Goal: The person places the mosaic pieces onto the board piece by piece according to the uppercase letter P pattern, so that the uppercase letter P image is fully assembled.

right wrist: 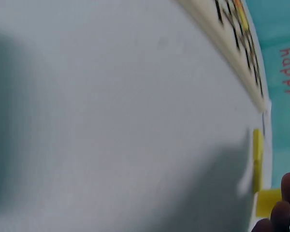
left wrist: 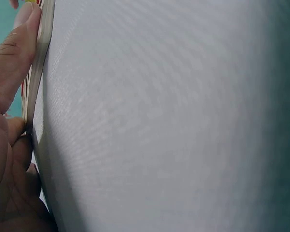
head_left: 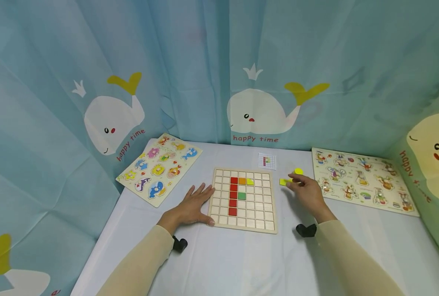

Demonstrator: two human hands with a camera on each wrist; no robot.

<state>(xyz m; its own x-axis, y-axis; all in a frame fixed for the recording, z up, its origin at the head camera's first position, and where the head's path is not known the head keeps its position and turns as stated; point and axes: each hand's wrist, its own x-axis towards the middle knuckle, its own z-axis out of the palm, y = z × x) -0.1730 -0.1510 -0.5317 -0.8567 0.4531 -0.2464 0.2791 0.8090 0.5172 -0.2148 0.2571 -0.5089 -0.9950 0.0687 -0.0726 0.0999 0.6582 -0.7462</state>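
A wooden grid board [head_left: 273,213] lies on the table with a column of red square tiles [head_left: 233,188], an orange tile [head_left: 243,181], a green tile [head_left: 241,196] and a yellow-green piece [head_left: 250,181] in its cells. My left hand [head_left: 191,207] rests against the board's left edge, fingers spread, thumb at the near corner. To the right of the board, my right hand [head_left: 308,193] pinches a yellow tile [head_left: 283,181] between fingertips; its square face also shows in the right wrist view [right wrist: 268,203]. Just beyond those fingers lies a yellow round piece [head_left: 298,170].
A small pattern card [head_left: 266,161] lies behind the board. One picture puzzle board [head_left: 160,168] with sea animals is at the left, another puzzle board [head_left: 363,181] at the right. A patterned curtain [head_left: 204,82] stands around the table [head_left: 219,263].
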